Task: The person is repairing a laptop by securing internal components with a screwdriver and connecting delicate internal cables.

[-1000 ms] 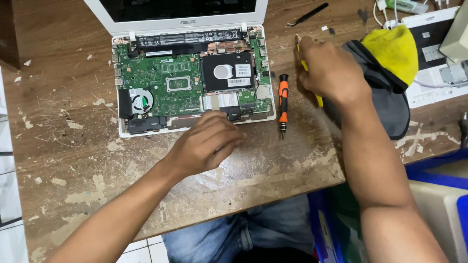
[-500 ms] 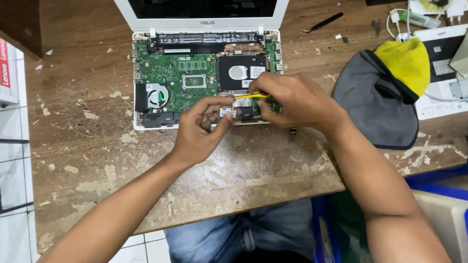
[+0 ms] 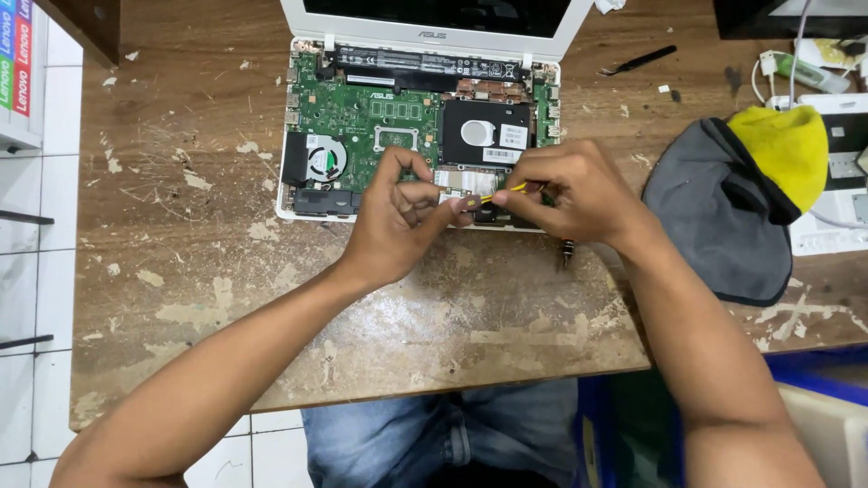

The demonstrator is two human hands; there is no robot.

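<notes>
An opened white laptop (image 3: 307, 212) lies on a worn wooden table (image 3: 181, 271), its green circuit board (image 3: 362, 113), round fan (image 3: 324, 163) and black drive (image 3: 486, 134) exposed. My left hand (image 3: 398, 212) rests at the laptop's front edge, fingers pinching a small part by the board. My right hand (image 3: 570, 194) grips a thin yellow-handled tool (image 3: 506, 192), whose tip meets the left fingers over the front edge. What the tip touches is hidden by my fingers.
A grey and yellow cloth (image 3: 741, 199) lies at the right. Black tweezers (image 3: 637, 61) rest at the back right, near white cables and a white device (image 3: 832, 208). A screwdriver tip (image 3: 567, 253) pokes out under my right wrist. Tiled floor lies left.
My right hand came from the cloth to the laptop's front edge with the yellow tool. The left hand rose from the table to meet it. The camera view shifted.
</notes>
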